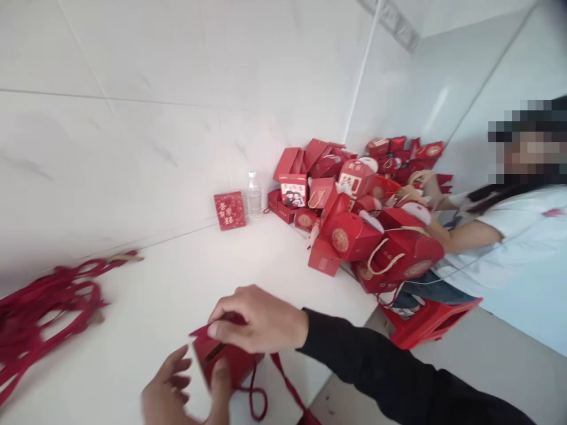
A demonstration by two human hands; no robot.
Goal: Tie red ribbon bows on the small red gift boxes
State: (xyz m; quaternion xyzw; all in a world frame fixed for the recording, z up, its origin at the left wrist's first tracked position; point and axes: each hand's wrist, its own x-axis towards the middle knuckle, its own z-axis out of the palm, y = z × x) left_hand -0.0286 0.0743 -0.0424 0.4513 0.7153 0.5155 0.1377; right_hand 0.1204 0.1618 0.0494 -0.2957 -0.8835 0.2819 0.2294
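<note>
My right hand (257, 321) lies over the top of a small red paper gift box (228, 357) near the table's front edge, its fingers closed on the box's top flap. A little below, my left hand (177, 392) supports the box from the left and underneath, thumb against its front face. A red ribbon handle (257, 395) hangs in a loop from the box onto the white table (186, 277). The left hand is slightly blurred.
A bundle of red ribbon handles (44, 313) lies at the left. A big pile of finished red gift boxes (363, 212) fills the far right corner, with a water bottle (254, 195) and a red card (230, 211) against the wall. Another person (500, 236) sits at the right on a red stool (427, 321).
</note>
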